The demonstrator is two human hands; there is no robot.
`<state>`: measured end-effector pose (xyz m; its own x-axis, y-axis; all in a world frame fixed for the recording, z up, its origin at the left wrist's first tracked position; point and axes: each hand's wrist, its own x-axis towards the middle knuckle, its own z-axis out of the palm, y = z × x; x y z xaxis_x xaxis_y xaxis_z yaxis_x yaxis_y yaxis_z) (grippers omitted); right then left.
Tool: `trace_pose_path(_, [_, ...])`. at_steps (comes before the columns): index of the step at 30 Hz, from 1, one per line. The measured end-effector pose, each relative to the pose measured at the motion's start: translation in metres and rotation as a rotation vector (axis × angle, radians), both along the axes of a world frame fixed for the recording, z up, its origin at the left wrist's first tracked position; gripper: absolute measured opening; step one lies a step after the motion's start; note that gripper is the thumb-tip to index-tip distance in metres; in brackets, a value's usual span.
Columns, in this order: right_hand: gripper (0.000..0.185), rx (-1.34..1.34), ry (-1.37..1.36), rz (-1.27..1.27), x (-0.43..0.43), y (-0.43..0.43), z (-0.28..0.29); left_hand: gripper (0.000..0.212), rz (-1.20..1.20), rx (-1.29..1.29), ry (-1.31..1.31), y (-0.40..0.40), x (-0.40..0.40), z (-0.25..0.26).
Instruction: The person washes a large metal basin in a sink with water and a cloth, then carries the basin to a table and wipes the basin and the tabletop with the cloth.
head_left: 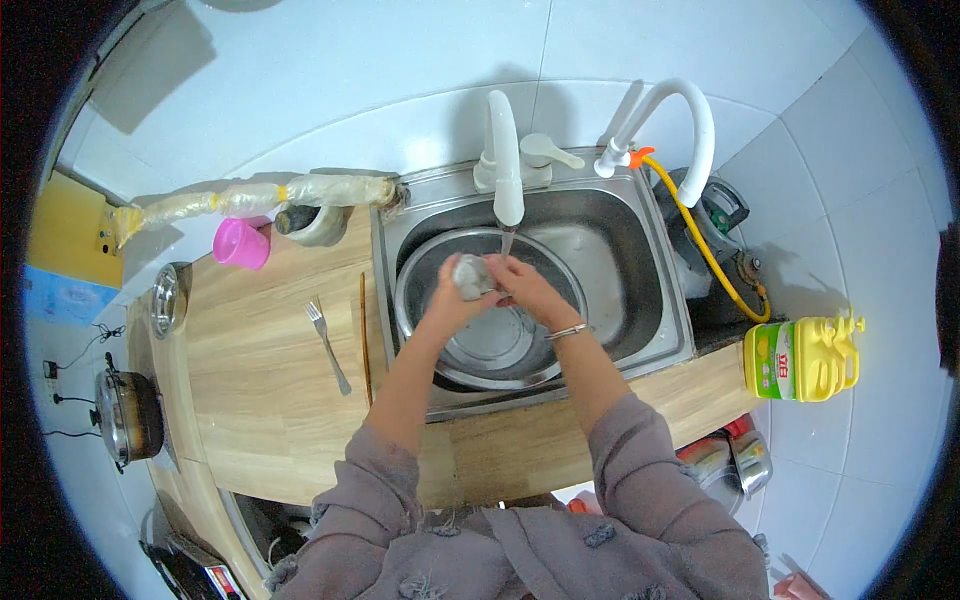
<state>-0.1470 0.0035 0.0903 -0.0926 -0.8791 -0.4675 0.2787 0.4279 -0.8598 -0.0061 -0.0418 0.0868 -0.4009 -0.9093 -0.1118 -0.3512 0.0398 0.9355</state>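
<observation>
Over a round stainless steel basin point(405, 300), my left hand point(448, 304) grips a small pale grey object point(472, 277), too blurred to name exactly. The fingers of my right hand point(529, 283) close on its right side. Water runs from the white tap point(508, 180) in a thin stream down onto the fingers of my right hand. The basin sits inside a stainless steel sink point(622, 262), towards its left side.
Left of the sink lie a wooden chopstick-like stick point(364, 337) and a fork point(327, 341). A pink cup point(241, 244) and a stone mortar point(319, 225) stand behind them. At right are a yellow hose point(690, 232), a gas cylinder point(709, 225) and a yellow detergent jug point(814, 360).
</observation>
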Motion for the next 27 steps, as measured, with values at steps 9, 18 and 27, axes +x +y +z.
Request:
trace_pose_path(9, [0.024, -0.13, 0.217, -0.357, -0.014, -0.011, -0.046, 0.037, 0.054, 0.724, 0.192, -0.017, -0.024, -0.035])
trace_pose_path(18, [0.032, -0.169, 0.61, 0.042, -0.031, -0.009, -0.009, 0.018, -0.087, 0.649, 0.078, -0.015, -0.025, -0.042])
trace_pose_path(27, [0.037, -0.113, 0.438, -0.033, -0.021, -0.024, -0.009, 0.031, -0.178, 0.392, 0.488, 0.001, -0.031, -0.015])
